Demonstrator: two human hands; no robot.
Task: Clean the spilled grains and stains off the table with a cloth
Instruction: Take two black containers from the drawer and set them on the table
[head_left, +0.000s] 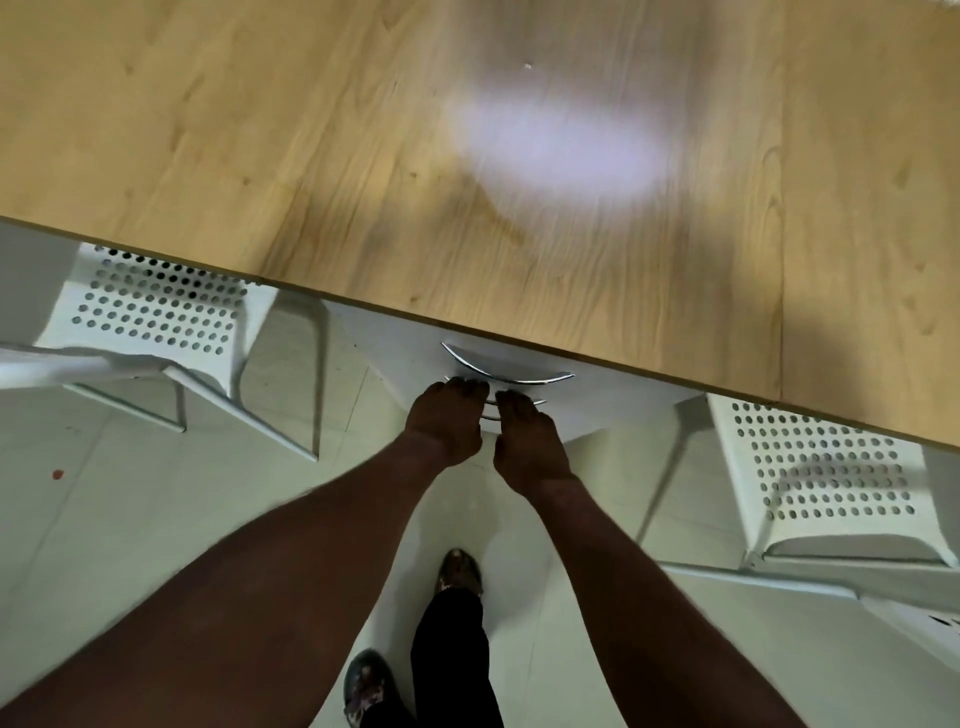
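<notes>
A light wooden table (260, 156) fills the upper part of the head view. One small pale grain (528, 66) lies on it near the far middle, and a faint curved stain (501, 218) shows below a bright patch of reflected light. No cloth is in view. My left hand (445, 423) and my right hand (527, 447) hang side by side just below the table's near edge, in front of a white drawer unit with curved metal handles (506, 371). Both hands point their fingers down toward the lower handles and hold nothing; whether they touch a handle is unclear.
A white perforated chair (156, 317) stands tucked under the table at the left, another white perforated chair (826, 478) at the right. Pale floor tiles (130, 519) lie below, with my feet (460, 569) between the chairs.
</notes>
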